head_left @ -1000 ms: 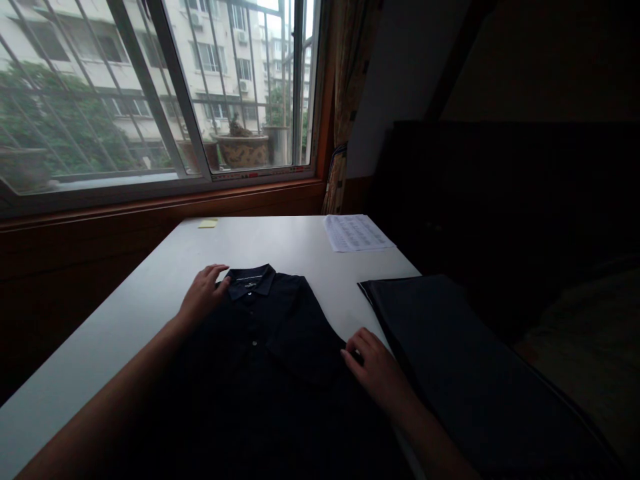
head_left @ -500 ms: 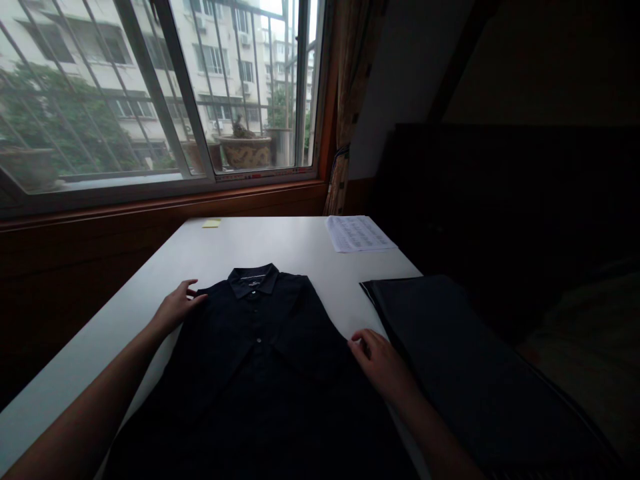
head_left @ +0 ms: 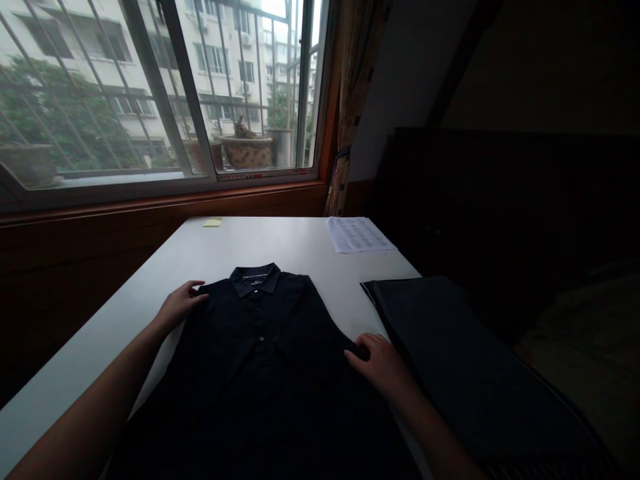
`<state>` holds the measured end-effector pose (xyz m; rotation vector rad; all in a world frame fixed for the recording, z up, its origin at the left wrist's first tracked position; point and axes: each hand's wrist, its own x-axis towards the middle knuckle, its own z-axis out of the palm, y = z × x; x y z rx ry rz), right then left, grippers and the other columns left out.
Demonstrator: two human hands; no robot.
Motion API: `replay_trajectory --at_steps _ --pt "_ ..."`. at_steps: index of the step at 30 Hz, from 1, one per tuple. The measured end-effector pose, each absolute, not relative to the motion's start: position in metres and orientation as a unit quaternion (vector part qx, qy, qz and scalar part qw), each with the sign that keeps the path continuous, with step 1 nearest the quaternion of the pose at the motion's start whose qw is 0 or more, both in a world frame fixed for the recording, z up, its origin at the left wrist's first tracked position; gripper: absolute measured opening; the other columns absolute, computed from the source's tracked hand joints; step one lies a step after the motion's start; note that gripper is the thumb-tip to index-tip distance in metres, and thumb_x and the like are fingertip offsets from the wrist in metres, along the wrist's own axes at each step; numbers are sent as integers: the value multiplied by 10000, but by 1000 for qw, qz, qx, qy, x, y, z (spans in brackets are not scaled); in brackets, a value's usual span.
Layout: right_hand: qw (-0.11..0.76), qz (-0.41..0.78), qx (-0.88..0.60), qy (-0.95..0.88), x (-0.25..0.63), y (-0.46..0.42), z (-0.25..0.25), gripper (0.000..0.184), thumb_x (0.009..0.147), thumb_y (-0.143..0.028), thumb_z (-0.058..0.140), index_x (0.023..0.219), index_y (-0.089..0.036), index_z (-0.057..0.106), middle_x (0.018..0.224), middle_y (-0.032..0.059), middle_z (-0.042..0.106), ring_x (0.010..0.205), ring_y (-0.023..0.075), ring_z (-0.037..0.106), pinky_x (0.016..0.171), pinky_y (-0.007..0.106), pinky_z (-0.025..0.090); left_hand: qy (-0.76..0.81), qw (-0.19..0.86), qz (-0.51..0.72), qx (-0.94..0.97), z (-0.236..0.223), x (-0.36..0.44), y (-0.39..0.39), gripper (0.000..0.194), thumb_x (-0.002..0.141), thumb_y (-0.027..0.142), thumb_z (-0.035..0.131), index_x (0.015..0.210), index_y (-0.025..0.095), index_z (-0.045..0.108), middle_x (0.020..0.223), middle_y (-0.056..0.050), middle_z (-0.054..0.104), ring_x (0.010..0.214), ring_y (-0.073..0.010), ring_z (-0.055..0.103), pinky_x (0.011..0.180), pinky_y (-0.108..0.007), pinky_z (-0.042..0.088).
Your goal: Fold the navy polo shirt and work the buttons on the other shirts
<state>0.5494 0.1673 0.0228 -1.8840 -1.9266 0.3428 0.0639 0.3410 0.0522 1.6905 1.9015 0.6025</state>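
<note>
A dark navy button-up shirt [head_left: 265, 373] lies front up on the white table [head_left: 150, 287], its collar toward the window and its lower part running toward me. At the shirt's left shoulder edge in view, my left hand [head_left: 181, 303] has its thumb and fingers around the fabric. My right hand [head_left: 383, 363] grips the shirt's right side edge, thumb on top of the cloth and fingers curled at the edge. Little detail shows in the shirt's very dark lower part.
To the right lies a stack of flat dark cloth [head_left: 440, 333], close to my right forearm. Printed sheets [head_left: 357, 235] rest at the far right corner, and a yellow sticky note [head_left: 213, 222] at the far left. Behind the table is a barred window [head_left: 250, 87].
My right thumb has moved slightly left and down onto the shirt, with the fingers spreading around its edge. The left hand stays at the shoulder almost unmoved.
</note>
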Motion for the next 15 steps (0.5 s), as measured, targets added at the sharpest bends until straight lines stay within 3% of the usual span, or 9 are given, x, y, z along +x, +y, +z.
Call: replay_trajectory --at_steps 7,15 --pt "229 244 -669 -663 555 167 31 199 827 -386 609 783 -205 679 884 58 706 903 253 644 794 338 462 700 253 247 621 48 58 340 621 757 520 633 1280 185 604 1001 -84 705 901 -274 682 737 -337 547" --pt "220 224 -668 -674 535 186 36 209 861 -316 522 816 -206 695 880 59 728 877 231 660 767 305 457 713 224 265 609 41 28 344 611 735 534 647 1245 198 629 966 -63 716 914 -267 681 747 -316 531"
